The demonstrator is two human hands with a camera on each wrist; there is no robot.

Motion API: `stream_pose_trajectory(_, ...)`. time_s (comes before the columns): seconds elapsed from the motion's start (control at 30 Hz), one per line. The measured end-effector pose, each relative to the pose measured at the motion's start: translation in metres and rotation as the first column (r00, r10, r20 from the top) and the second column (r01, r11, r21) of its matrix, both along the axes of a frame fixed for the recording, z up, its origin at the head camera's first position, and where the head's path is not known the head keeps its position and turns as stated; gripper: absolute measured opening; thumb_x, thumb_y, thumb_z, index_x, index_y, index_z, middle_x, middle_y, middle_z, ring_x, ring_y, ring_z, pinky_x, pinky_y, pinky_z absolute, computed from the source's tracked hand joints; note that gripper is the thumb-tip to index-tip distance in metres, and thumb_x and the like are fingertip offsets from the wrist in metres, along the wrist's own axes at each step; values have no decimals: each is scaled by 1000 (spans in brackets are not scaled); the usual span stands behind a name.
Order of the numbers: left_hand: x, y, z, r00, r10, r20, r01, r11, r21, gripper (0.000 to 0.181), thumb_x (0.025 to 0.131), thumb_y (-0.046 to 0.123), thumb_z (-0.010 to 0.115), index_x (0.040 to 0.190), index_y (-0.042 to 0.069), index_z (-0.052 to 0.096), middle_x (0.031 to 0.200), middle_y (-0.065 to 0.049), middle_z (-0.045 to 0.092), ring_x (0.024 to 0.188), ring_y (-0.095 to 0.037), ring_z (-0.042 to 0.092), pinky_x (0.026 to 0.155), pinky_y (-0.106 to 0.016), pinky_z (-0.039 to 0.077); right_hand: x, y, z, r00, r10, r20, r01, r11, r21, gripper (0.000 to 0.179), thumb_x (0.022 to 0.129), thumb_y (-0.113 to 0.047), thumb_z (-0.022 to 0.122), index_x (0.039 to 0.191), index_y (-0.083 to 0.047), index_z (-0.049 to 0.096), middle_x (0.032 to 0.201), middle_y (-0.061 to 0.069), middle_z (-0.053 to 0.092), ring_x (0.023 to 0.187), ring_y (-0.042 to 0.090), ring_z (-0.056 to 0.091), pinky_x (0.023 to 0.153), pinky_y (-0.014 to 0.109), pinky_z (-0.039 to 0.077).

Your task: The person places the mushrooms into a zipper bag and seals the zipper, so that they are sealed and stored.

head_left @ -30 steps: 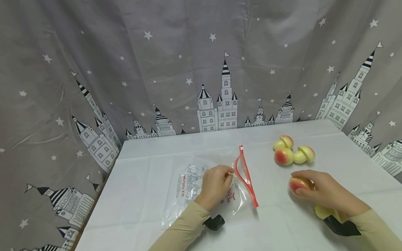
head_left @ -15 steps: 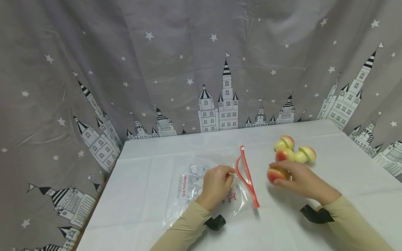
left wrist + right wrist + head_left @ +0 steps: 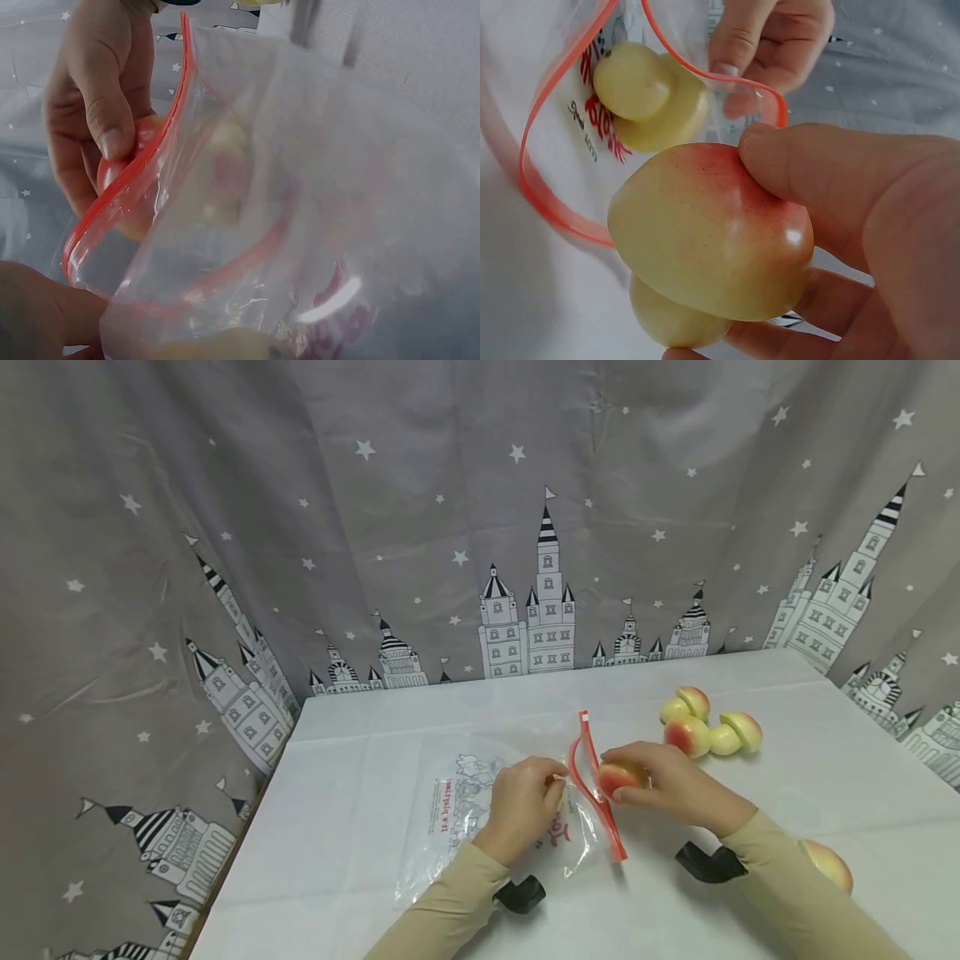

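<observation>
A clear zip bag (image 3: 450,818) with a red zip edge (image 3: 614,839) lies on the table, its mouth gaping to the right. My left hand (image 3: 523,806) pinches the rim of that mouth. My right hand (image 3: 678,787) grips a toy mushroom (image 3: 621,777) at the opening; its red-and-yellow cap (image 3: 712,232) and pale stem (image 3: 676,319) show in the right wrist view. Inside the bag, the same view shows another yellow mushroom (image 3: 641,90). Seen from the left wrist, the held mushroom (image 3: 120,169) is partly behind the red rim.
Several more toy mushrooms (image 3: 687,737) lie in a cluster at the back right. One mushroom (image 3: 830,864) sits beside my right forearm, partly covered by the sleeve. A white cloth covers the table (image 3: 352,760), and a grey castle-print curtain (image 3: 420,460) hangs behind.
My right hand has carried its mushroom leftward from the right side of the table to the bag's mouth. My left hand stays at the rim.
</observation>
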State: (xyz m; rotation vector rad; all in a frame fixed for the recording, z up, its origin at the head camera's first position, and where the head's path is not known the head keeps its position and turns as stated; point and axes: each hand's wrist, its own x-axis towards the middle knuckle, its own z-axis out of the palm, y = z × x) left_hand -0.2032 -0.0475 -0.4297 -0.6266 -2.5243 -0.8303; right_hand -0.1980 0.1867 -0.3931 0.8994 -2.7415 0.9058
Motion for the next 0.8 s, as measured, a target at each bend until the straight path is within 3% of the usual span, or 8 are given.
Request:
stream_pose_trajectory(0.23,0,0,0,1000,4,-1,-4,1000,-10,12,86,7,72,95,12,80,84,0,77,68,-9,63,65,-22,48,-10,-14,-9,997,26,71,-25,999,-25,42,85,-11,79,125,-2,69,115,6,74,104,25,68,95,46,56)
stream_pose_trajectory(0.53,-1,1,-1,1000,-4,-9,4,1000,0,10,86,9,73,94,12,80,84,-1,77,67,-8,62,64,-22,47,-19,-25,-20,995,89,42,-87,995,-58,32,85,-6,76,117,-7,71,107,4,74,91,15,64,83,30,57)
stream_pose_trajectory(0.8,0,0,-1,1000,4,-31,-4,1000,-6,12,85,8,73,93,12,80,85,0,78,68,-9,64,65,-24,48,-27,-32,-33,985,101,141,-82,987,-137,23,91,-3,69,114,-5,73,107,9,76,101,30,70,82,37,62)
